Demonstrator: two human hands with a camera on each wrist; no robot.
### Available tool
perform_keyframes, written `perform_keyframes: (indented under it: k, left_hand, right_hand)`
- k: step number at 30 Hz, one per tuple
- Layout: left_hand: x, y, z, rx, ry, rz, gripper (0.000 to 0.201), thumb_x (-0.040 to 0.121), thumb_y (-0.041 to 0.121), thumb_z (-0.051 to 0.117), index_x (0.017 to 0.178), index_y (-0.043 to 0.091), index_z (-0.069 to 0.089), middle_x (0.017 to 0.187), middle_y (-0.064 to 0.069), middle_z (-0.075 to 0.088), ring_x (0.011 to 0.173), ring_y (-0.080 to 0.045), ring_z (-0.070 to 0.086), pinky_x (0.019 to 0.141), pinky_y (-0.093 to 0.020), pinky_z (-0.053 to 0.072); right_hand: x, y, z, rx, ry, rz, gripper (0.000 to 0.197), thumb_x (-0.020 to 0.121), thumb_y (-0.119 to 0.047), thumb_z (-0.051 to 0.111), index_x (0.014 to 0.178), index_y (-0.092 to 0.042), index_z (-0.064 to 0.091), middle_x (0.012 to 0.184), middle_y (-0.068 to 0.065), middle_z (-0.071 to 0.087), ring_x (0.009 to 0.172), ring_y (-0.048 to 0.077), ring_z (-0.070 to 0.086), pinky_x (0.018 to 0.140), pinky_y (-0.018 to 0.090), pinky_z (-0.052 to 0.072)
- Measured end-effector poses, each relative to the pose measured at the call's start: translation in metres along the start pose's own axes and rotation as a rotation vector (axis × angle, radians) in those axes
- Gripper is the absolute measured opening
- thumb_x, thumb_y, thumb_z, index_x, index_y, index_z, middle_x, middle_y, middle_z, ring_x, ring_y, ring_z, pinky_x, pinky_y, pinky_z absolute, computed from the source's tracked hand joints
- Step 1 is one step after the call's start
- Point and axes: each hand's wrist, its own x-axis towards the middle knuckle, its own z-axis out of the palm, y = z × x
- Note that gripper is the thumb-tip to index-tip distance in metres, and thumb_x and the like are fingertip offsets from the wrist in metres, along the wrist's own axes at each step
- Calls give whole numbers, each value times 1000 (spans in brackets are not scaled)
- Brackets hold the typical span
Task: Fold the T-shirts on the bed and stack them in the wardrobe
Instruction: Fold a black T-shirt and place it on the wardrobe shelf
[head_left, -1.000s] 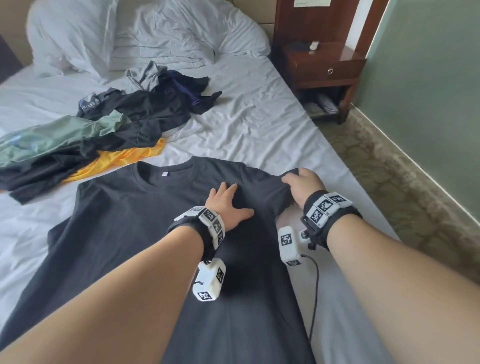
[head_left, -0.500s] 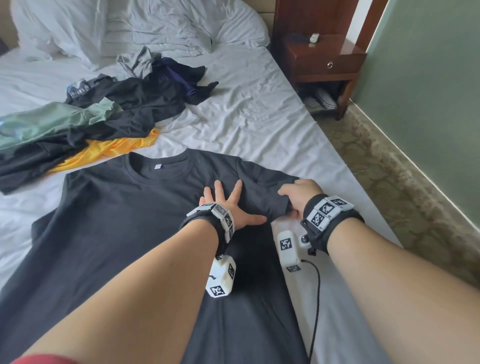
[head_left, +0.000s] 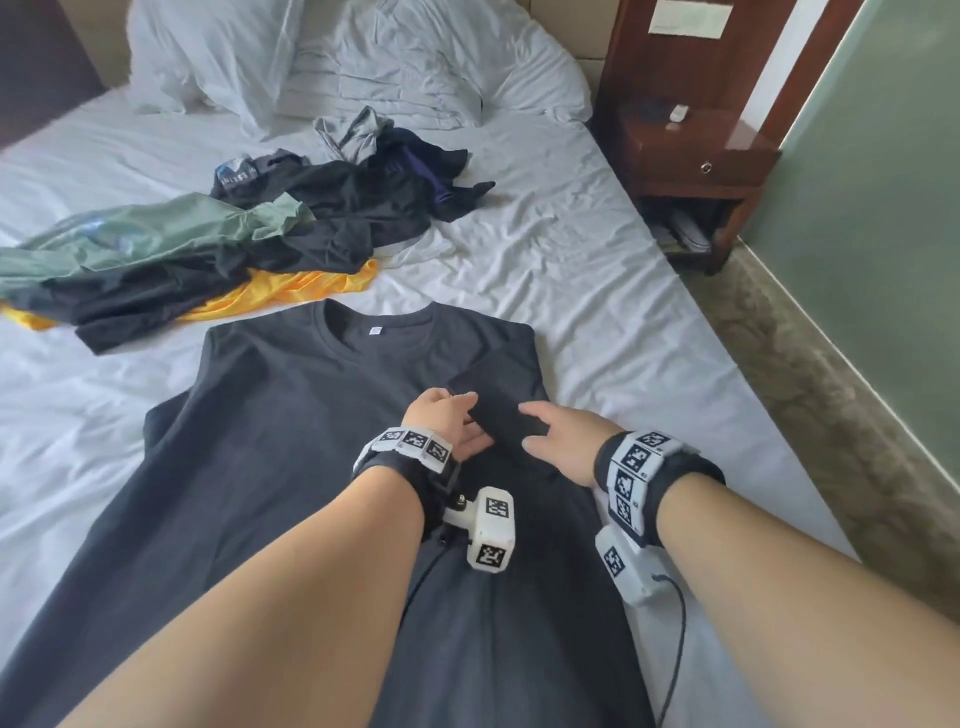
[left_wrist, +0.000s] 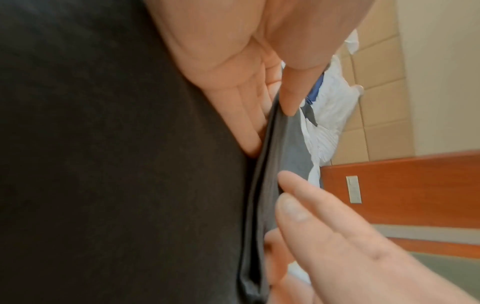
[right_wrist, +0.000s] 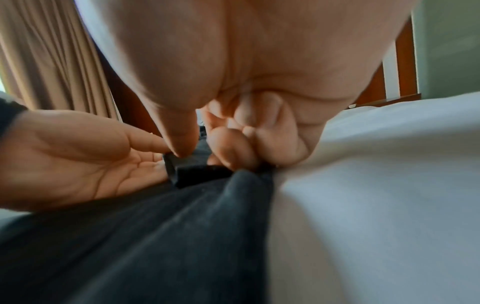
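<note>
One black T-shirt (head_left: 291, 447) lies flat, near centre of the bed (head_left: 597, 291), right sleeve (head_left: 498, 410) folded inward. Right hand (head_left: 563, 447) pinches that sleeve edge, thumb against curled fingers. Left hand (head_left: 447, 426) lies flat with straight fingers beside the fold, gripping nothing. First fold only; left sleeve untouched. Pile of clothes (head_left: 218, 249) far left unfolded. Wardrobe not in view, so nothing stacked yet, apparently.

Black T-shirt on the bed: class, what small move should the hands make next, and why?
Probably lay the sleeve flat on the black T-shirt and smooth it. The right hand pinches the sleeve, already folded inward; the left hand rests open beside it.
</note>
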Motion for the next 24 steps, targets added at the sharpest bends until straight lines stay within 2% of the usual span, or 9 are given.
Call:
perform_keyframes:
  k: [3,4,7,9,12,14,16,19,24]
  left_hand:
    - [3,-3,-2,-79,1,-23,3,102,7,51,105,9,52,108,-24,71,75,-34,77,55,-40,60]
    - [6,-6,-3,-101,6,-35,14,103,9,49,116,6,54,110,-23,72,77,-34,77,55,-39,60]
    - [7,-6,-4,-139,12,-58,29,104,12,45,130,3,54,110,-23,72,82,-35,77,54,-39,60]
    - [8,-6,-5,-152,6,-52,25,104,12,44,127,7,55,109,-23,72,80,-35,77,55,-39,60]
    - [7,-6,-5,-123,-13,-49,9,106,12,45,107,16,53,110,-22,71,88,-35,75,60,-41,60]
    - [11,-7,-7,-132,-23,-58,15,106,13,47,120,13,52,116,-24,71,92,-35,74,57,-39,61]
    - [12,-8,-10,-152,-25,-70,25,105,15,50,129,12,52,114,-23,72,88,-35,76,55,-38,61]
    - [17,-7,-13,-171,-36,-100,29,106,17,49,131,7,55,110,-22,74,82,-34,77,54,-37,60]
    - [20,-3,-11,-151,-47,-169,23,107,17,46,122,4,57,102,-20,73,84,-33,73,52,-36,60]
  right_hand:
    - [8,4,3,2,-3,32,78,97,-43,58,160,-38,13,126,8,64,110,25,62,95,31,46]
    - [10,4,3,-14,-8,38,83,96,-44,59,161,-39,7,122,6,64,106,24,62,93,31,47]
    - [15,0,6,-58,-33,37,88,95,-48,60,161,-38,2,147,4,54,120,24,60,103,34,46]
    - [21,-4,3,-43,-16,42,83,95,-50,59,161,-36,11,157,1,43,134,24,52,110,34,41]
    - [32,-10,-11,-65,228,31,61,96,-42,56,153,-30,38,150,2,51,133,26,52,109,35,42]
    - [37,-16,-15,-186,339,-64,55,95,-31,54,149,-28,43,148,3,49,136,27,46,112,38,40]
    - [44,-22,-10,-355,218,-178,67,92,-21,56,155,-24,33,163,1,26,150,26,23,121,38,26]
    - [60,-22,-2,-441,-41,-78,98,83,-19,62,162,-21,4,169,-5,-13,156,20,-10,127,37,8]
    - [81,-17,-4,-549,-168,55,123,72,-26,67,158,-27,-22,165,-10,-27,155,20,-14,127,39,9]
